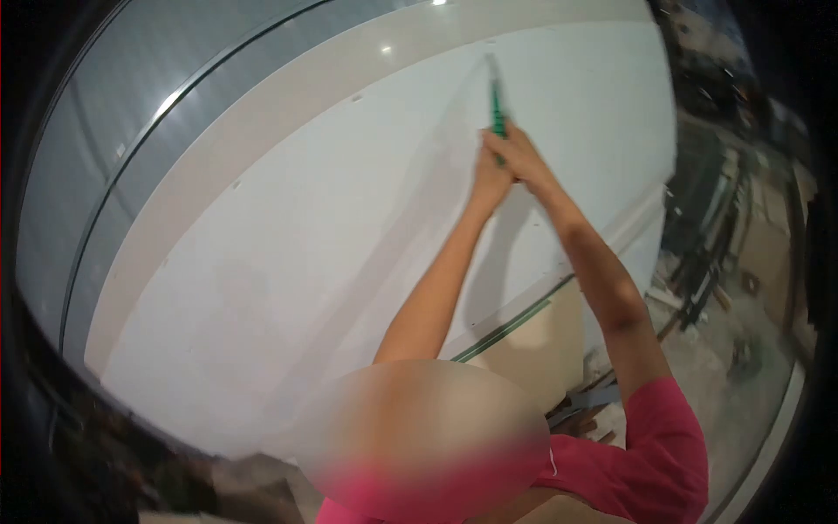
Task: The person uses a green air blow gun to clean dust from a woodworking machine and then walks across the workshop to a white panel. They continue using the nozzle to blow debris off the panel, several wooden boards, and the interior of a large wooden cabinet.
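Note:
Both arms stretch forward over a large white panel (305,210). My left hand (494,177) and my right hand (524,157) are close together, closed around the green handle of a thin-bladed tool (497,109). Its narrow greyish blade points away from me, towards the panel's far edge. Motion blurs the blade, so its exact kind and whether its tip touches the panel cannot be made out. My fingers hide the lower part of the handle.
A beige band (253,113) borders the panel's far side, with small pale pieces along the seam. Beyond it stands a grey ribbed surface (201,39). A cream board with a green edge (532,349) lies nearer me. Dark strips (707,253) and cardboard (766,240) clutter the right side.

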